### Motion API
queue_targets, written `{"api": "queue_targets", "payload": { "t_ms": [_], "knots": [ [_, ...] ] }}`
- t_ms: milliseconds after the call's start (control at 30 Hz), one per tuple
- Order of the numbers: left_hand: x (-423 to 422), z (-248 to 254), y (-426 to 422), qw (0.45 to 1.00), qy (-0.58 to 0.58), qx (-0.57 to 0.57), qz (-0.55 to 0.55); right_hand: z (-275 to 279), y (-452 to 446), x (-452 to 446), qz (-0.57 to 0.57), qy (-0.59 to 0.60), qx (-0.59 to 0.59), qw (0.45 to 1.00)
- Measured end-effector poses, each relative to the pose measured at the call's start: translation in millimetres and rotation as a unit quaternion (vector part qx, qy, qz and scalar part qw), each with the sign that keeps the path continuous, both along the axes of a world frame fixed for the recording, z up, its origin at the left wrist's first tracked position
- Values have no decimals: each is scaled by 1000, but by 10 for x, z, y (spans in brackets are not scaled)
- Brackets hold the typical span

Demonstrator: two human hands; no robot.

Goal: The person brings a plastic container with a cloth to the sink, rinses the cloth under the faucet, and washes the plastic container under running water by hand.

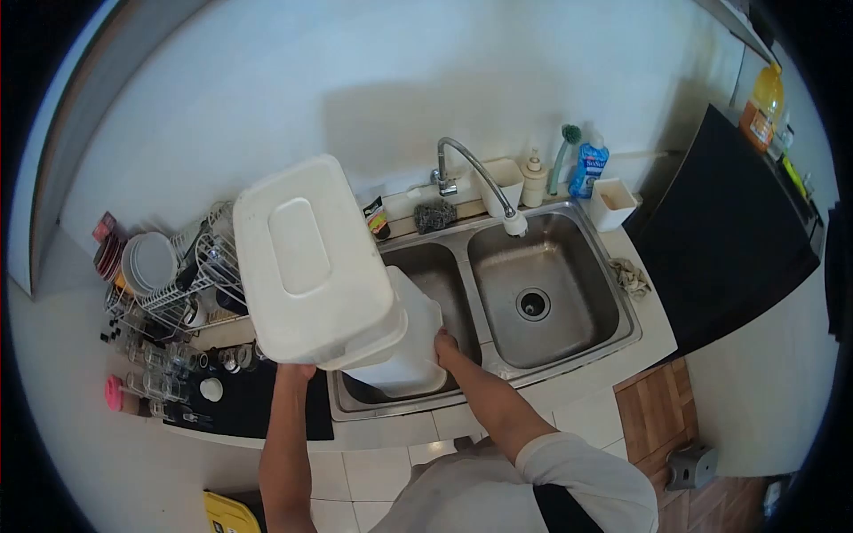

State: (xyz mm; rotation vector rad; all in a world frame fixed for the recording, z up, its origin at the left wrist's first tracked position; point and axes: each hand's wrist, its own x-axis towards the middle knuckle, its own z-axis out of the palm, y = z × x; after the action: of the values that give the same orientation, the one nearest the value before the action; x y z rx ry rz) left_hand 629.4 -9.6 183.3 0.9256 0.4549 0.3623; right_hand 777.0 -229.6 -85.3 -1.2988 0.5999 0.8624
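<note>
A large white plastic storage container point(404, 342) is tilted over the left sink basin point(431, 262), its body reaching down into it. Its pale rectangular lid point(306, 249) faces up toward me at the upper left; whether it is fully fastened I cannot tell. My left hand point(298, 370) grips the near edge under the lid, with most fingers hidden beneath. On the right side, my right hand point(444, 345) is closed on the container's lower edge. The curved faucet point(475, 164) stands behind the basins, its white spout end over the right basin point(542, 293).
A dish rack point(182, 302) with plates stands at the left, above glass jars point(160, 369). Behind the sink are a grey scrubber point(434, 215), a pump bottle point(534, 182), a green brush point(562, 155) and a blue detergent bottle point(588, 169). A crumpled cloth point(629, 277) lies at the right.
</note>
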Motion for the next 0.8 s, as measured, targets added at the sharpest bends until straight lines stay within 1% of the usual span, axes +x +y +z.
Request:
{"api": "queue_targets", "payload": {
  "t_ms": [33, 133, 233, 333, 367, 400, 467, 500, 533, 567, 633, 667, 700, 733, 767, 800],
  "knots": [
    [-28, -50, -44, 1000, 6, 6, -10, -54, -14, 3, 5, 1, -8, 1000],
    [-60, -116, -160, 997, 71, 5, 28, -165, -11, 55, -63, 27, -23, 997],
    [-22, 5, -327, 993, 92, 23, 77, -162, -101, 154, 90, -73, -100, 988],
    [-38, 3, -302, 991, 107, 64, 38, -316, 6, 275, -11, -41, 24, 999],
    [-64, -33, -270, 993, 97, 65, 34, 6, -78, 270, -3, -60, 43, 997],
    [-99, -103, -237, 994, 85, 64, 26, 524, -219, 213, 1, -81, 60, 995],
    [-96, -184, -242, 995, 73, 73, 6, 764, -371, 216, -38, -110, 87, 989],
    [-105, -190, -256, 994, 74, 82, -1, 834, -476, 201, -54, -148, 107, 982],
    [-113, -209, -271, 994, 58, 96, -17, 899, -624, 189, -37, -192, 85, 977],
    [-117, -231, -290, 994, 65, 82, -10, 974, -737, 194, -18, -235, 64, 970],
    [-84, -228, -325, 996, 75, 57, 8, 1156, -934, 180, 18, -343, 9, 939],
    [-99, -100, -440, 996, 66, 67, 2, 1269, -1104, 131, 32, -404, -29, 914],
    [-115, 3, -504, 997, 61, 53, 14, 1385, -1301, 73, 47, -462, -69, 883],
    [-118, 84, -577, 997, 56, 39, 23, 1652, -1504, -56, 36, -508, -134, 850],
    [-100, 87, -658, 998, 53, 23, 32, 1999, -1706, -238, 25, -548, -199, 812],
    [-97, -41, -581, 1000, 23, -2, 19, 2191, -1921, -331, 17, -584, -262, 768]
  ]
}}
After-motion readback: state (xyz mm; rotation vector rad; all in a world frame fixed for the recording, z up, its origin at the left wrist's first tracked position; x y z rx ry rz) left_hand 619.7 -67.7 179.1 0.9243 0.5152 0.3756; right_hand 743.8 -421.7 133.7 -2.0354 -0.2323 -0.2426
